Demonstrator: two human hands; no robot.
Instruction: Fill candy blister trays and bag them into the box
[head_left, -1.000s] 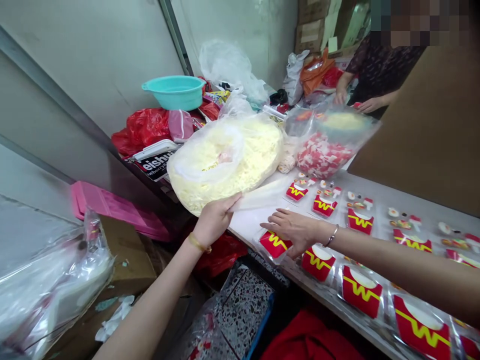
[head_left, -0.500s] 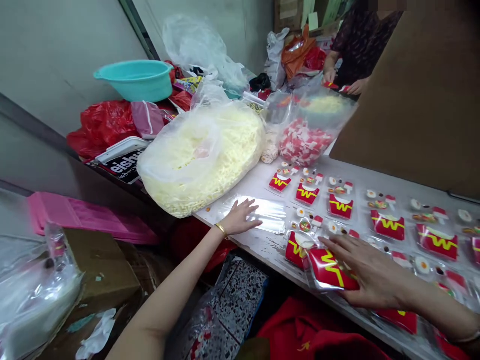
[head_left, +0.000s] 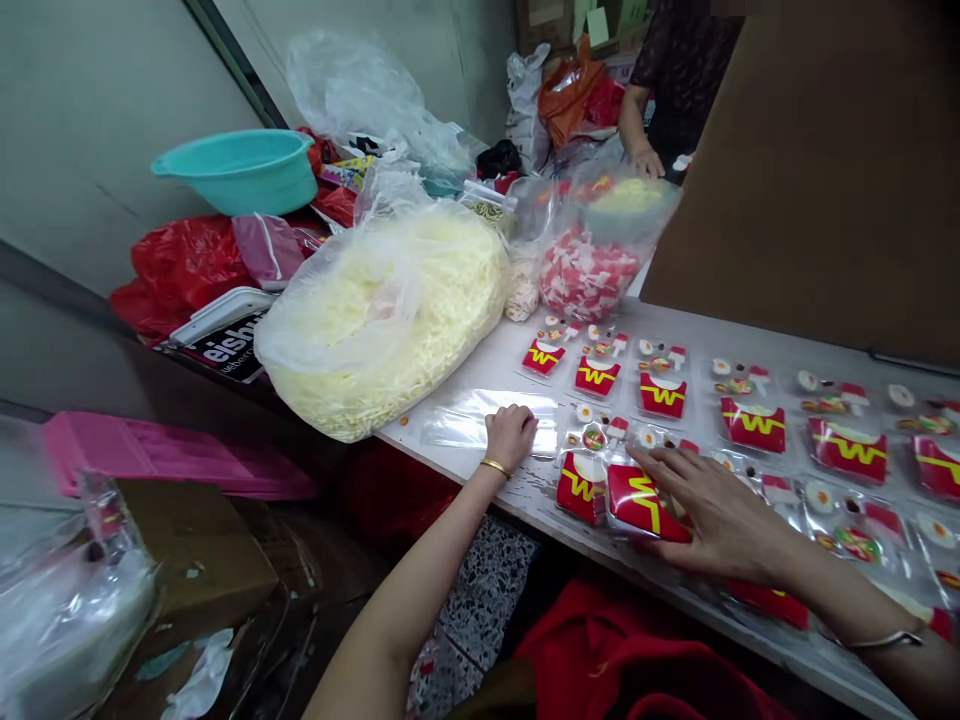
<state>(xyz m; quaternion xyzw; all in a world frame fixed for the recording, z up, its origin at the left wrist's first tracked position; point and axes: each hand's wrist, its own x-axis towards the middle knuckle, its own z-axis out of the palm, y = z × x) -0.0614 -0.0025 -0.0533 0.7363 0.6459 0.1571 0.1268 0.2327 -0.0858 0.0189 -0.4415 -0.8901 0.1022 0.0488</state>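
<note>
Sleeves [head_left: 442,418], clear: lying flat on the table [head_left: 491,368], centre of the frame. Left hand [head_left: 512,435]: resting on their right part, fingers curled inward; from where I stand I cannot tell whether they pinch any film. Bracelet [head_left: 495,467], gold, at that wrist.

Packet [head_left: 634,498], red and yellow: right of lower centre, askew near the table's front edge. Right hand [head_left: 701,500]: laid over its right side, fingers spread, thumb below — whether clamped on it or merely touching, I cannot tell. Bangle [head_left: 892,639], silvery, lower right.

Other packets [head_left: 662,395]: two rows, running to the right edge. Pale bag [head_left: 450,300], large: left of centre, beyond the sleeves. Pink-and-white pieces [head_left: 585,275]: bagged, upper centre-right. Basin [head_left: 240,175], turquoise: upper left, above a red bag [head_left: 191,265]. Co-worker's hand [head_left: 645,160]: upper right, beside a brown panel [head_left: 817,180].
</note>
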